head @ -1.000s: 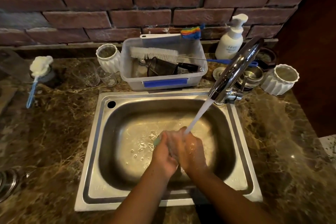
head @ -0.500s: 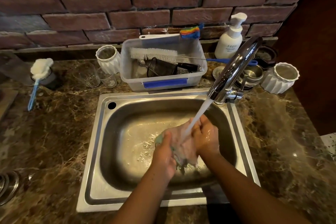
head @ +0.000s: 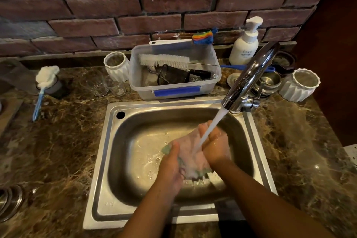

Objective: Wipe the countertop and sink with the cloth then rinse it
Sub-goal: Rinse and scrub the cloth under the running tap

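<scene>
You stand over a brown marbled countertop (head: pixel 58 150) that shines in places, though whether from polish or from wiping I cannot tell. Set into it is the steel sink (head: pixel 100 170), its basin wet, with water pooled near the middle. By my reading the wiping is done and you are in the last step, the rinse: the faucet (head: pixel 249 79) is on, and its white stream (head: pixel 211 125) falls at a slant straight onto what you hold. What is left, I judge, is to finish flushing the cloth, wring it out and close the tap.

Your left hand (head: pixel 170 170) has its fingers curled round the near left edge of the cloth (head: pixel 190 152), with the thumb laid over the top. Your right hand (head: pixel 217 147) grips the opposite side, fingers folded round the far edge. The fabric is stretched between the two hands, above the middle of the basin and clear of its floor.

The cloth is a pale pinkish white, with a green border showing at the upper left corner and along the lower hem. It is soaked and hangs crumpled at the bottom, with water running off it; its weave is too blurred to make out
</scene>
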`<state>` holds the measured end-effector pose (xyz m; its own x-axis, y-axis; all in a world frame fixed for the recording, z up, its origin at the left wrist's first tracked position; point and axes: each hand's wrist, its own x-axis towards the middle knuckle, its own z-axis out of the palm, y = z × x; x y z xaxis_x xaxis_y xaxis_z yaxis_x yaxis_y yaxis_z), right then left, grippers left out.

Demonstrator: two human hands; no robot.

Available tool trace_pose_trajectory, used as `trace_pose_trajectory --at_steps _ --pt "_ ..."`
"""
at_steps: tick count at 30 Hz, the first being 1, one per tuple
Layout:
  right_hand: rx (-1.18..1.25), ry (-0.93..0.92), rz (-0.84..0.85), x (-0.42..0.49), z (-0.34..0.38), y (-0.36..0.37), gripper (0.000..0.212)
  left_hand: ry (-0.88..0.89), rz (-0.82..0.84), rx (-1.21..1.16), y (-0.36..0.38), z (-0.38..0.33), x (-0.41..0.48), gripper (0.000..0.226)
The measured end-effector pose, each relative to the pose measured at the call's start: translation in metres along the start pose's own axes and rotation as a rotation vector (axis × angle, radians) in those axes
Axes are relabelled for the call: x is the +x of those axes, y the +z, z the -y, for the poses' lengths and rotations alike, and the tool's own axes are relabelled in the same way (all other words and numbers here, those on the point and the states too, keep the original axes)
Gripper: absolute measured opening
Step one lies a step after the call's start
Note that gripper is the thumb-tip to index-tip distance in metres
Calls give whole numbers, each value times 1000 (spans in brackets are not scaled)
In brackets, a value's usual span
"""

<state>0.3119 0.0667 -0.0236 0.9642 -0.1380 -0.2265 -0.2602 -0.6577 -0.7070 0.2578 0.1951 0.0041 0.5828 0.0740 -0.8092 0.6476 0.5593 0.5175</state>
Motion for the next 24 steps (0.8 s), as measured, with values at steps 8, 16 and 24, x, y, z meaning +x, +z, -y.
trace_pose_trajectory --at_steps 8,16,24 --pt "-103 -231 13 -50 28 22 26 -75 101 -33 16 1 8 41" --pt "417 178 107 6 3 -20 25 152 198 309 -5 -7 -4 40" --pt "534 160 222 -1 7 -42 27 416 124 609 0 -25 2 27"
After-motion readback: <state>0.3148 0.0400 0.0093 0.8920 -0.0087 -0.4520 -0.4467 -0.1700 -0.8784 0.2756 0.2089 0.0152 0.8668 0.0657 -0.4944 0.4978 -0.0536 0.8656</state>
